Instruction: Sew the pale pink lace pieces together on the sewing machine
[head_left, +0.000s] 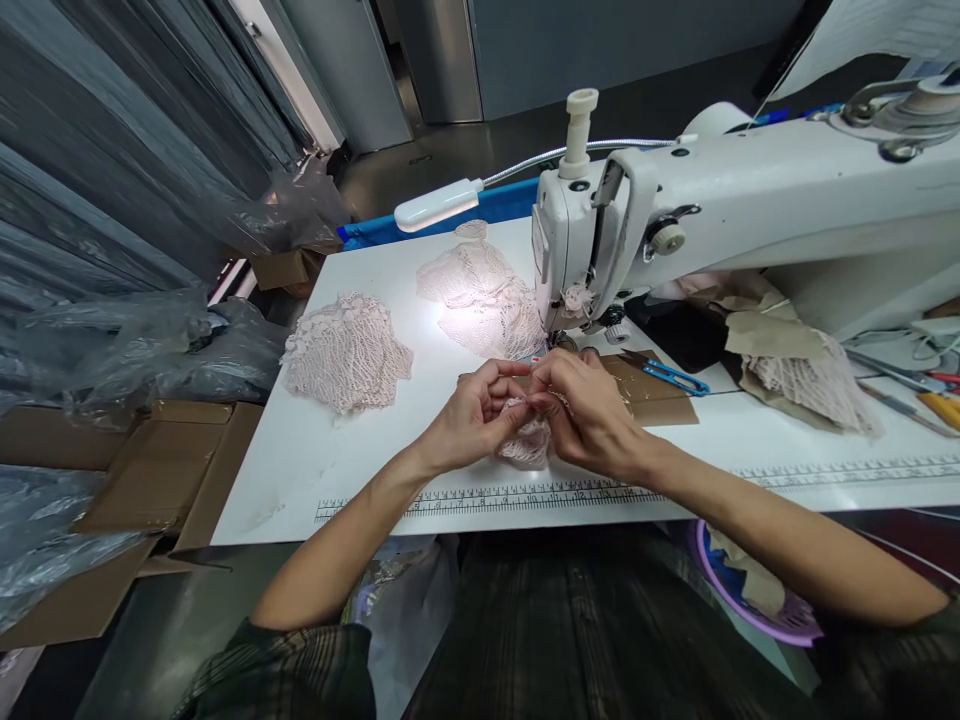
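Note:
Between my two hands is a small piece of pale pink lace [527,445], bunched up just in front of the sewing machine's needle area. My left hand [480,405] pinches it from the left with thumb and fingers. From the right, my right hand [577,405] pinches the same lace, its fingertips meeting those of the left. Part of the lace is hidden behind the fingers. The white sewing machine [577,230] stands directly behind my hands. More pink lace [487,295] lies under the lamp light, reaching up to the machine's needle.
A stack of lace pieces [349,355] lies on the left of the white table [300,480]. Blue thread snips [671,375] rest on cardboard [649,405] at right. Wrapped lace [806,370] and tools lie further right. Open cardboard boxes [161,470] stand left; a purple basket [795,620] is below.

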